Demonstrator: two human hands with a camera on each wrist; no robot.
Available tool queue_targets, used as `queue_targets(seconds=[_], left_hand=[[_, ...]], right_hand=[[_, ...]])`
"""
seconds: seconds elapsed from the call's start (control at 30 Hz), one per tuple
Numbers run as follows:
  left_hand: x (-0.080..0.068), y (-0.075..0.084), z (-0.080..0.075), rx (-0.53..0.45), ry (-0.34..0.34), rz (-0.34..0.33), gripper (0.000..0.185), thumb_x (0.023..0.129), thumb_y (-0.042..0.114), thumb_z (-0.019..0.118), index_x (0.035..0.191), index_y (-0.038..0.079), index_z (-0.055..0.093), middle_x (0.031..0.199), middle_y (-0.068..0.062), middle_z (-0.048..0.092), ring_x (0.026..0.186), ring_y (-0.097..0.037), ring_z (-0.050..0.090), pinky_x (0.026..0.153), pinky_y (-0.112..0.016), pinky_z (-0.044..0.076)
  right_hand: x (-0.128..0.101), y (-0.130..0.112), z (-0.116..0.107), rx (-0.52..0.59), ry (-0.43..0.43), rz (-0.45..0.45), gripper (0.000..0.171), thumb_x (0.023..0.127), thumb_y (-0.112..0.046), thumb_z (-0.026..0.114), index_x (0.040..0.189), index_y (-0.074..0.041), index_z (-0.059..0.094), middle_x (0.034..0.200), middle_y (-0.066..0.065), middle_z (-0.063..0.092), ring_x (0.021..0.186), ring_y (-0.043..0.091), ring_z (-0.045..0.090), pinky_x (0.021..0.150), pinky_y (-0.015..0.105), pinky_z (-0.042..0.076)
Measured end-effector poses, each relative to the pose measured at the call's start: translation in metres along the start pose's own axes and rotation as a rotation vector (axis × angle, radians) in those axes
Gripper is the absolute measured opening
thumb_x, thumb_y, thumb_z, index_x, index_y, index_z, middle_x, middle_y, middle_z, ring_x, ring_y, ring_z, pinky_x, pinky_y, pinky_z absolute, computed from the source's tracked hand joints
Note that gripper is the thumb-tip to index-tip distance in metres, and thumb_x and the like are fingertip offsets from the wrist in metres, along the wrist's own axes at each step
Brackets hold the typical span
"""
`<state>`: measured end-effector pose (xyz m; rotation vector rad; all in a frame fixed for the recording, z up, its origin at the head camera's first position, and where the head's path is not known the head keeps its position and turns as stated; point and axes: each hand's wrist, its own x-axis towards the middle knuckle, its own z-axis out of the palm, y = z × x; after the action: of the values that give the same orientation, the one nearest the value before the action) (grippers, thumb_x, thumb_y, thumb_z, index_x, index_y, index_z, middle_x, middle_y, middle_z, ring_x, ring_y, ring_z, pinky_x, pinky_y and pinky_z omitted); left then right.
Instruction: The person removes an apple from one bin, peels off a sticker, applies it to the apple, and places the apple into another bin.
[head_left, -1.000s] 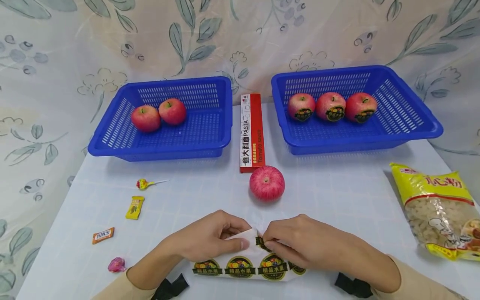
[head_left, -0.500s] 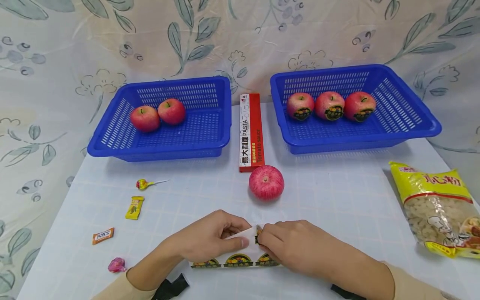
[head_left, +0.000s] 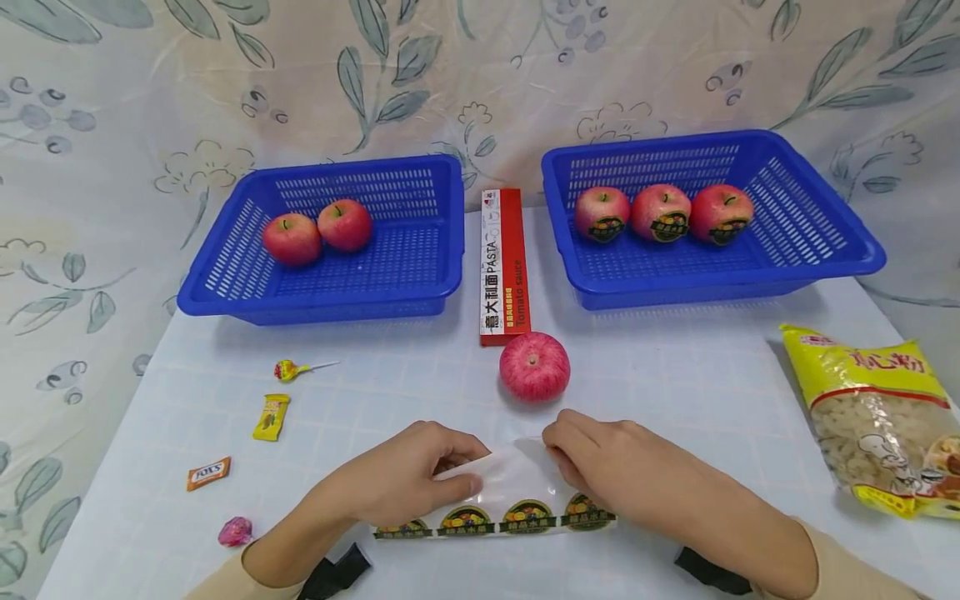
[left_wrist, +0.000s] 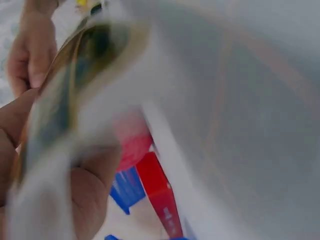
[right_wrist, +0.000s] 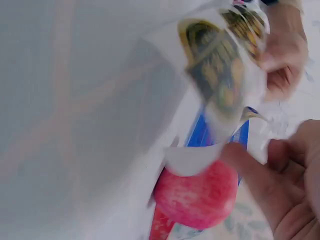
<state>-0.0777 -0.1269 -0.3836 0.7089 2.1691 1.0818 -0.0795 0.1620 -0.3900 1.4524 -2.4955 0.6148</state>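
A white sheet of fruit stickers (head_left: 517, 479), with black and gold round labels along its lower edge, spans both hands near the table's front in the head view. My left hand (head_left: 420, 471) grips its left part between thumb and fingers. At the upper right corner, my right hand (head_left: 607, 458) pinches the sheet's edge. In the right wrist view a white flap (right_wrist: 192, 159) curls away at the right fingertips; whether it is a loosened label cannot be told. Just beyond the hands sits a red apple (head_left: 534, 367), with no label showing.
Two apples lie in the left blue basket (head_left: 352, 307); three labelled apples are in the right one (head_left: 720, 283). A pasta box (head_left: 504, 267) stands between. Sweets, including a lollipop (head_left: 288, 370), lie left; a yellow bag (head_left: 877, 425) lies right.
My right hand has moved right and slightly up, drawing the sheet's upper corner along. The label seen under its fingers earlier no longer shows there. My left hand has shifted slightly left, still gripping.
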Motion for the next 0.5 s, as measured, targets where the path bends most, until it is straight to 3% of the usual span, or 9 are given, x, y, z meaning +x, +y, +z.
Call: queue_targets(seconds=[0.07, 0.13, 0.2, 0.27, 0.37, 0.43, 0.5], left_hand=[[-0.004, 0.000, 0.000, 0.118, 0.024, -0.057, 0.022, 0.101, 0.017, 0.065, 0.121, 0.016, 0.073, 0.104, 0.013, 0.074, 0.090, -0.002, 0.064, 0.089, -0.029, 0.055], [-0.007, 0.001, 0.000, 0.250, 0.066, -0.110, 0.031, 0.098, 0.019, 0.068, 0.129, 0.013, 0.069, 0.115, 0.010, 0.072, 0.103, -0.007, 0.064, 0.098, -0.036, 0.053], [-0.010, 0.004, 0.002, 0.387, 0.138, -0.134, 0.043, 0.095, 0.022, 0.073, 0.135, 0.011, 0.063, 0.127, 0.006, 0.066, 0.116, -0.013, 0.058, 0.104, -0.042, 0.049], [-0.011, 0.008, 0.005, 0.451, 0.232, -0.109, 0.047, 0.092, 0.024, 0.077, 0.134, 0.011, 0.060, 0.126, 0.002, 0.061, 0.117, -0.016, 0.054, 0.103, -0.041, 0.048], [-0.010, 0.018, 0.006, 0.344, 0.327, -0.024, 0.030, 0.096, 0.031, 0.074, 0.120, 0.017, 0.063, 0.109, 0.004, 0.061, 0.103, -0.013, 0.056, 0.092, -0.033, 0.051], [-0.006, 0.025, 0.007, 0.186, 0.312, 0.017, 0.018, 0.101, 0.037, 0.066, 0.109, 0.020, 0.068, 0.095, 0.007, 0.065, 0.089, -0.010, 0.060, 0.080, -0.028, 0.053], [-0.002, 0.031, 0.008, 0.014, 0.263, 0.014, 0.027, 0.105, 0.043, 0.057, 0.102, 0.021, 0.072, 0.086, 0.007, 0.067, 0.079, -0.009, 0.061, 0.071, -0.026, 0.053]], right_hand=[[-0.002, 0.002, -0.007, 0.070, 0.082, 0.056, 0.005, 0.105, -0.015, 0.058, 0.108, -0.015, 0.056, 0.092, -0.013, 0.053, 0.073, -0.004, 0.054, 0.067, 0.009, 0.049], [-0.002, 0.004, -0.013, 0.092, 0.186, 0.067, 0.014, 0.110, -0.023, 0.048, 0.108, -0.012, 0.057, 0.094, -0.012, 0.056, 0.077, -0.001, 0.062, 0.071, 0.011, 0.053], [-0.001, 0.004, -0.018, 0.045, 0.267, 0.055, 0.026, 0.111, -0.028, 0.041, 0.107, -0.009, 0.058, 0.094, -0.009, 0.059, 0.078, 0.002, 0.066, 0.072, 0.015, 0.056], [0.002, 0.003, -0.022, -0.056, 0.332, -0.018, 0.029, 0.111, -0.025, 0.041, 0.104, -0.005, 0.060, 0.093, -0.003, 0.063, 0.078, 0.007, 0.069, 0.070, 0.021, 0.059], [0.008, -0.001, -0.023, -0.239, 0.391, -0.182, 0.028, 0.110, -0.017, 0.043, 0.097, -0.001, 0.063, 0.090, 0.004, 0.066, 0.077, 0.014, 0.070, 0.068, 0.029, 0.060], [0.012, -0.005, -0.020, -0.334, 0.420, -0.305, 0.025, 0.108, -0.010, 0.045, 0.093, 0.000, 0.063, 0.087, 0.007, 0.067, 0.078, 0.019, 0.072, 0.068, 0.032, 0.061], [0.014, -0.009, -0.017, -0.400, 0.421, -0.386, 0.024, 0.106, -0.005, 0.046, 0.091, -0.001, 0.064, 0.083, 0.007, 0.066, 0.077, 0.021, 0.072, 0.067, 0.032, 0.061]])
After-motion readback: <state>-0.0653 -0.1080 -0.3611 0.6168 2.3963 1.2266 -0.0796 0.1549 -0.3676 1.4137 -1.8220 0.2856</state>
